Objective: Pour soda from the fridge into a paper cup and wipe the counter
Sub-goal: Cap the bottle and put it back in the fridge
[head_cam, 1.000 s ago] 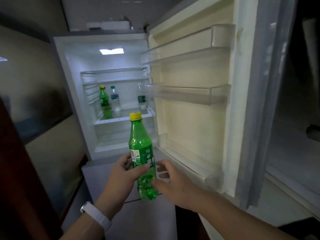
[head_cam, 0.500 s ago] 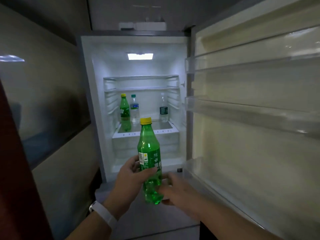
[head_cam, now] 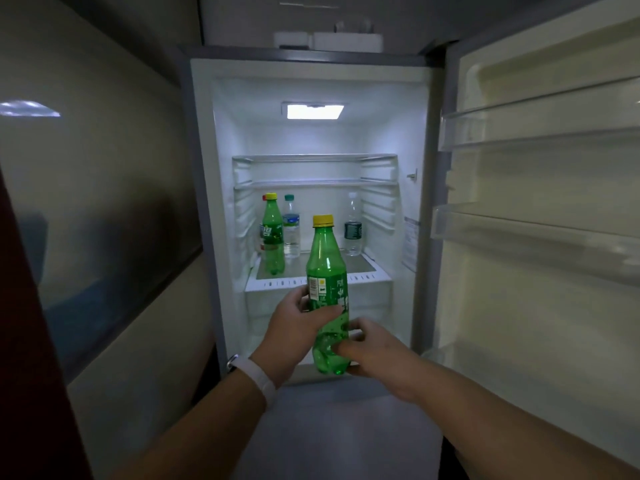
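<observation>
Bottle (head_cam: 327, 258) of smooth green plastic: my left hand (head_cam: 294, 322) wraps its label, right hand (head_cam: 377, 351) clasps its dimpled base.

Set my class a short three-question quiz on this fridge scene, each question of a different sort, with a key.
1. True or false: the yellow cap is off the held soda bottle that the left hand and right hand grip.
2. How many bottles stand on the lit fridge shelf? A two; B three; C five.
3. Fill in: the fridge door stands ____.

Key
1. False: the cap is on.
2. B: a second green bottle, a left water bottle and a right water bottle.
3. Open.
</observation>
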`<state>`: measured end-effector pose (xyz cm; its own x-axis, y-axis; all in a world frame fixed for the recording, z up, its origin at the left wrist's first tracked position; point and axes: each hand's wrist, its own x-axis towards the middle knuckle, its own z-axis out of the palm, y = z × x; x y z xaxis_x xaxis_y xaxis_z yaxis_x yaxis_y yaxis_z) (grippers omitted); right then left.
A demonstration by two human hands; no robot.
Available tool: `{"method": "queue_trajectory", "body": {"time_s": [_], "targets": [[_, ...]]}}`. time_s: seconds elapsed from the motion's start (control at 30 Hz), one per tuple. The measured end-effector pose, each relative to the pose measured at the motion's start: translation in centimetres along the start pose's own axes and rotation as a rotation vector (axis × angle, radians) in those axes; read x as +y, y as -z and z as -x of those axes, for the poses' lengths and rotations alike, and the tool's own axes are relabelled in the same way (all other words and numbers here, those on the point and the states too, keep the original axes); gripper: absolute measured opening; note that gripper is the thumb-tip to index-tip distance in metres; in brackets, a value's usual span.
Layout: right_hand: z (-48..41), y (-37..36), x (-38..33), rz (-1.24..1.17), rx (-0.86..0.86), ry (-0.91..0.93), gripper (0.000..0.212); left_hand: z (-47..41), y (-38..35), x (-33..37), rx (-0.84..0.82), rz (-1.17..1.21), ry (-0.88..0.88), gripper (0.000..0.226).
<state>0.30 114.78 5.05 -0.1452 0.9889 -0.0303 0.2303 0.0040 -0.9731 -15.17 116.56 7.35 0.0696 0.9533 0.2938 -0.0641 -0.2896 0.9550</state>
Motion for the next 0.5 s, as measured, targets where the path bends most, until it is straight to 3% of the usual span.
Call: {"method": "queue_trajectory", "body": {"time_s": [0.3,0.5], "targets": [[-7.8,2.1,-0.8,0.039,0.033,0.007,0.030,-7.9,-0.4,-1.6,-0.012,-0.046,0.000,0.038],[-15.2,4.3,-0.9,0.060,0.042,0.012,0.037,-14.8,-1.2,-2.2,-0.043,-0.062,-0.001,0.041]]}}
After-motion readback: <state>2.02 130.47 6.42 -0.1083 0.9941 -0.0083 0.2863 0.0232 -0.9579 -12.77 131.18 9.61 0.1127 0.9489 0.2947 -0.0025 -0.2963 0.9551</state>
